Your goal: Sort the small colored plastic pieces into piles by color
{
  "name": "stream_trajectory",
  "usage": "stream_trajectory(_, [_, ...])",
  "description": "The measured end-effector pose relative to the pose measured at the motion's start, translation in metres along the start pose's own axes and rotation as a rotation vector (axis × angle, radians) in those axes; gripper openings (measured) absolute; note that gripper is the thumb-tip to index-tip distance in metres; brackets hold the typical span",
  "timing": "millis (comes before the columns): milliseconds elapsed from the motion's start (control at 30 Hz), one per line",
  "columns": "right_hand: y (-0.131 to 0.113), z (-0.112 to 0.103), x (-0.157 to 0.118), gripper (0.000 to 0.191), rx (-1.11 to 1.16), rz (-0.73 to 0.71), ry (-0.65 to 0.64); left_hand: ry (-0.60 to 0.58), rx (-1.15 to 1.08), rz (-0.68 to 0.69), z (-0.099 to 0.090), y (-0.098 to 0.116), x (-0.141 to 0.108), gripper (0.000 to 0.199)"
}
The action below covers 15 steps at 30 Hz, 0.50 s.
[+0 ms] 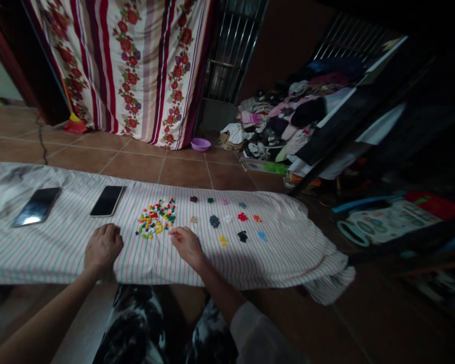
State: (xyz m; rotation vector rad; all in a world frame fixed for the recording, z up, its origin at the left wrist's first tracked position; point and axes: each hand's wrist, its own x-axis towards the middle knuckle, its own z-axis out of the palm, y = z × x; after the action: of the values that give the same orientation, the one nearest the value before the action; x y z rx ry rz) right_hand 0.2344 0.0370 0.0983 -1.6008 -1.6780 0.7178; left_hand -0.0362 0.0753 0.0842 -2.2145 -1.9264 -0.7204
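Note:
A mixed pile of tiny coloured pieces, like small bricks or beads, lies on the striped cloth. My right hand is at the pile's right edge, thumb and forefinger pinched together; whatever sits between the fingertips is too small to name. To its right are several small single-colour heaps, among them dark grey pieces, red pieces, black pieces, yellow pieces and blue pieces. My left hand rests on the cloth left of the pile, fingers curled in, with nothing visible in it.
Beyond my left hand lie a black phone and a larger dark tablet or phone. Across the tiled floor are a purple basin, a floral curtain, a red broom and a heap of clothes.

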Motion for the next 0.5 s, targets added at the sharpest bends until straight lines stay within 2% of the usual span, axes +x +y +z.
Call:
stream_trajectory(133, [0.010,-0.021,-0.007,0.023,-0.016,0.021,0.041,-0.023,0.034,0.014,-0.002,0.000,0.000,0.024])
stream_trajectory(300, [0.039,-0.048,-0.013,0.024,0.057,0.030,0.199,-0.021,0.023,0.018,-0.001,-0.001,0.000,0.022])
stream_trajectory(500, [0.074,-0.095,-0.026,0.020,0.133,0.086,0.334,-0.044,0.017,0.018,0.000,-0.002,0.000,0.023])
